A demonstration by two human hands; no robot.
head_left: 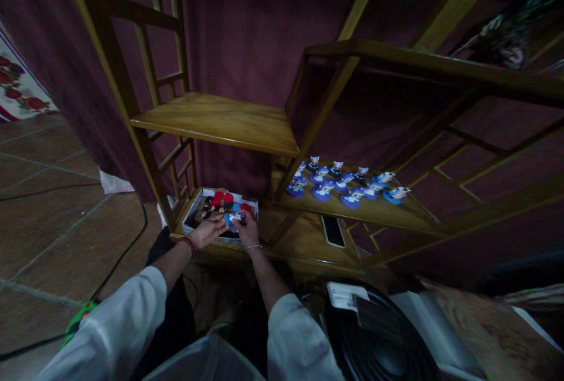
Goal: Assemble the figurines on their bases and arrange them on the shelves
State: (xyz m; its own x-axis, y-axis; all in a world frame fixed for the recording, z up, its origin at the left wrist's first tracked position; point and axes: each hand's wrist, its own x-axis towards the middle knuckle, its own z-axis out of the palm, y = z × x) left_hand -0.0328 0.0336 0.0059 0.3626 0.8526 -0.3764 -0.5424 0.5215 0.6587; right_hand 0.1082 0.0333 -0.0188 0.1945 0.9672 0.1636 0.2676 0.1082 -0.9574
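A small blue and white figurine [233, 217] is held between my two hands, above a white cardboard box [190, 221]. My left hand [210, 232] has its fingertips closed on the figurine's blue base. From the other side, my right hand [248, 229] grips its upper part. In the box lie more figurines, several with red bases [224, 198] and some dark ones. Part of the box's contents is hidden behind my hands. To the right, several purple and blue figurines [324, 188] stand in rows on a wooden shelf [388, 215].
A phone [333, 231] lies on the lower board, right of my hands. Above the box juts an upper shelf [220, 120], with a slanted wooden post beside it. Near my right sleeve is a round black object [388, 346]. Cables [127, 252] run across the tiled floor at left.
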